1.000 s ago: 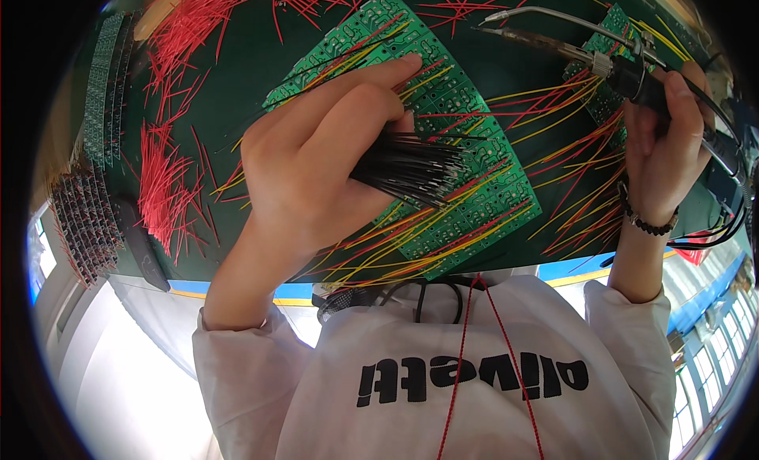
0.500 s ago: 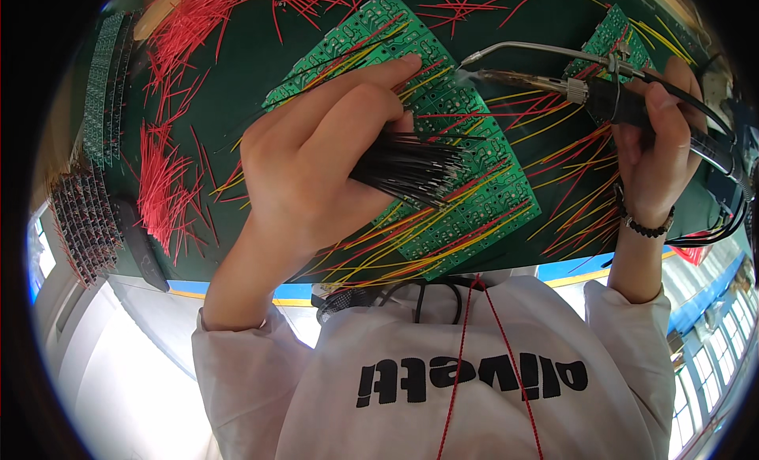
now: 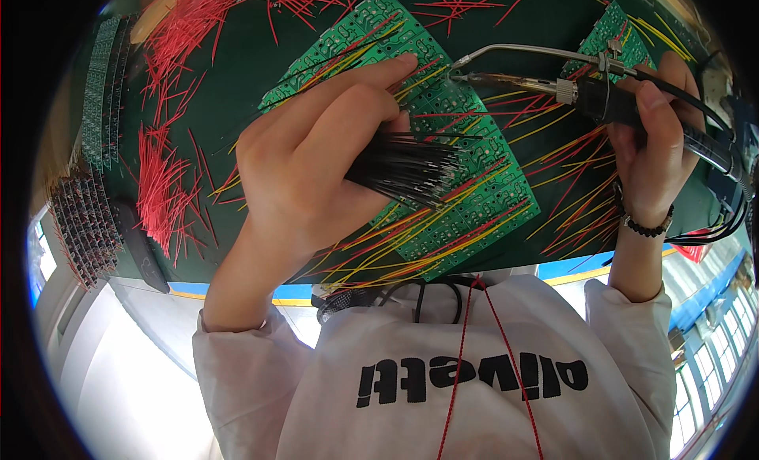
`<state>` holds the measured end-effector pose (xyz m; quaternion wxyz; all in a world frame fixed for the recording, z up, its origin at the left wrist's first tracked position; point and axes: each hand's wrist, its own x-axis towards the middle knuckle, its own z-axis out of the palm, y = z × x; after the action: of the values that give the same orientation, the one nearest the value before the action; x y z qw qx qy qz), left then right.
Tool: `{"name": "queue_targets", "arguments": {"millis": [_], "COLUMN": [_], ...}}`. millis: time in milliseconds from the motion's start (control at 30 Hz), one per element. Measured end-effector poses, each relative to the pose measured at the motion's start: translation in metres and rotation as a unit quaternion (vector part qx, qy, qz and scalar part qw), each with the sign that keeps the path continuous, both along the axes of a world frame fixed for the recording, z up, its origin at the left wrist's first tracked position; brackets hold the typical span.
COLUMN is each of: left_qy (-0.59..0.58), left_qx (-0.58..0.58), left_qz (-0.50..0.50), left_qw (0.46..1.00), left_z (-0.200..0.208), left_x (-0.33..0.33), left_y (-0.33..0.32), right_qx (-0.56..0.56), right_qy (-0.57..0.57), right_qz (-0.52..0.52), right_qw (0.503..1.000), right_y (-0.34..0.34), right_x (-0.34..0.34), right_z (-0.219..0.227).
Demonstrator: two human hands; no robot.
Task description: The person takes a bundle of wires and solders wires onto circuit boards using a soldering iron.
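Observation:
A green circuit board panel (image 3: 494, 187) lies at the middle of the bench, with red, yellow and black wires across it. Over its left part, my left hand (image 3: 304, 151) is closed round a bundle of black wires (image 3: 407, 169), their bare tips pointing right. The index finger stretches to the board near a yellow wire. My right hand (image 3: 652, 140) grips a soldering iron (image 3: 605, 100) from the right. A thin metal feed tube (image 3: 514, 47) is clamped along the iron. Both the iron's tip and the tube's end meet at the board's upper right edge.
Loose red wires (image 3: 162, 191) are heaped on the green bench mat (image 3: 237, 72) at the left. Stacked boards (image 3: 103, 96) stand at the far left, above populated boards (image 3: 83, 227). Another green board (image 3: 609, 45) lies beyond the iron. Black cables (image 3: 731, 199) trail at the right.
The soldering iron, the feed tube and my right hand have shifted slightly left, the tip now over the board's edge. My left hand has also moved slightly left, still holding the black wires.

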<state>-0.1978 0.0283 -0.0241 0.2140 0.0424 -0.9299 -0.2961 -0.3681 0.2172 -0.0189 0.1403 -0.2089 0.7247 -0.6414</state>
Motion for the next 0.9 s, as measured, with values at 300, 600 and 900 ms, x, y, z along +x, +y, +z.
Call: {"name": "queue_targets", "arguments": {"millis": [300,600,900], "left_qy": [0.002,0.037,0.041], "left_qx": [-0.005,-0.014,-0.022], "left_qz": [-0.004,0.022,0.023], "left_qw": [1.0,0.999,0.999], "left_z": [0.002,-0.004,-0.003], "left_x": [-0.001,-0.002,-0.002], "left_y": [-0.001,0.0,0.0], "right_qx": [-0.084,-0.059,-0.016], "right_qy": [-0.07,-0.05,-0.016], "right_qz": [0.057,0.022,-0.008], "right_qw": [0.992,0.997,1.0], "right_y": [0.008,0.009,0.007], "right_x": [-0.014,-0.006,-0.004], "right_z": [-0.001,0.0,0.003]}}
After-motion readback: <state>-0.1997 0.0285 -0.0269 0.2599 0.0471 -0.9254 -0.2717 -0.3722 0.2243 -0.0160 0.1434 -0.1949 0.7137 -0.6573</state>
